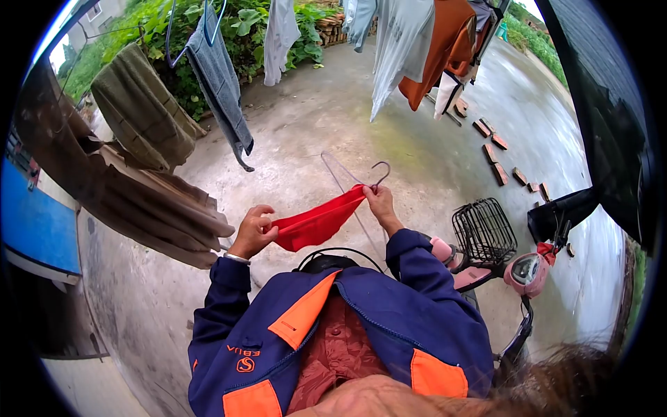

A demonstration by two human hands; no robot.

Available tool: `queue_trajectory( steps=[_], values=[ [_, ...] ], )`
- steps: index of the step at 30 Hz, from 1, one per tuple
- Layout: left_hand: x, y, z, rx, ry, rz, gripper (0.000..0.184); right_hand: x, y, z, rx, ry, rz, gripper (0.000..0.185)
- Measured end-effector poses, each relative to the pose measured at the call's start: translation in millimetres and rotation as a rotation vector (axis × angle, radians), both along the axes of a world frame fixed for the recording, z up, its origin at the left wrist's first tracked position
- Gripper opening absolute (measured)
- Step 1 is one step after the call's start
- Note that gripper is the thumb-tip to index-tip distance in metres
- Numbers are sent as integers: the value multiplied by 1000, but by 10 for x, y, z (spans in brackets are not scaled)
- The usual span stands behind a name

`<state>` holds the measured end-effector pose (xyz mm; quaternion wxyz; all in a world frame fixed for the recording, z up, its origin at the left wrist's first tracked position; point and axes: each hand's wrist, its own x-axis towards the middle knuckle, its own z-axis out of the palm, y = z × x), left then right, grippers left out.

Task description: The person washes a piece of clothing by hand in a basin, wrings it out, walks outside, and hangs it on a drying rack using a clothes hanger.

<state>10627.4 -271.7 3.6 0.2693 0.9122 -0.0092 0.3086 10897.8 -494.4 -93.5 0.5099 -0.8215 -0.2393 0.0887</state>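
Note:
A small red cloth garment (316, 221) is stretched between my two hands in front of my chest; its exact kind does not show clearly. My left hand (254, 234), with a bracelet at the wrist, has its fingers curled at the garment's left end. At the other, higher end, my right hand (381, 206) grips the red cloth together with a thin wire hanger (340, 175). The hanger's hook sticks up above my right fingers, and its lower part is partly hidden behind the cloth.
Towels (142, 104) and a grey cloth (219, 87) hang at left, more laundry (434, 52) ahead. A pink scooter (526, 273) with a black basket (484, 231) stands close on my right. Bricks (500, 174) lie on the concrete; a dark sheet (590, 104) hangs far right.

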Motion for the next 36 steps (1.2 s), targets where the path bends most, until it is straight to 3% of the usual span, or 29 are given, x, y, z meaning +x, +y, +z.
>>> queue_trajectory(
  steps=[1,2,4,7,9,11,12,13,15,16,17,19,21,23,24,25,26,29,31,33,34,36],
  values=[
    [-27,12,-43,1,-1,-4,23,6,24,-5,146,84,-49,25],
    [-70,12,-82,-72,197,184,22,-56,48,110,332,192,-12,21],
    [-88,40,-131,-96,516,496,25,-135,41,336,308,219,34,16],
    [-36,132,-284,-129,630,642,25,-213,25,583,310,310,139,10],
    [6,185,-408,-76,585,634,20,-216,36,585,337,377,192,10],
    [90,233,-463,-439,586,538,16,-229,71,575,405,324,265,15],
    [130,259,-529,-630,571,441,32,-226,43,578,404,327,257,15],
    [187,251,-592,-630,577,434,32,-273,0,737,330,335,287,18],
    [346,213,-694,-1015,235,280,47,-279,-60,794,258,343,305,22],
    [428,237,-682,-1111,206,216,55,-271,-85,777,168,279,311,22],
    [490,232,-676,-1112,214,208,55,-270,-115,760,78,217,315,21],
    [673,148,-643,-1080,-99,161,57,-275,-191,713,10,163,299,18],
    [869,31,-562,-1074,-163,125,63,-286,-251,572,-103,176,316,14],
    [985,-180,-298,-1265,-244,-17,74,-354,-283,480,-78,184,314,14],
    [1008,-266,-173,-1331,-182,-70,85,-403,-271,470,122,375,299,12],
    [1064,-319,-154,-1329,-179,-75,85,-417,-263,465,324,562,280,11],
    [1123,-362,-139,-1315,-129,-59,85,-386,-251,434,352,587,305,8],
    [1354,-387,-236,-1205,-96,-20,85,-263,-318,510,253,385,204,7],
    [1480,-359,-236,-587,71,127,81,-101,-402,345,332,303,140,12],
    [1554,-373,-142,-705,123,103,73,42,-605,286,-43,-77,-47,21],
    [1591,-353,-76,-618,193,43,68,77,-682,365,-161,-64,-114,30],
    [1671,-409,-5,-480,217,-62,53,138,-837,270,-232,-41,-163,31]
  ],
)
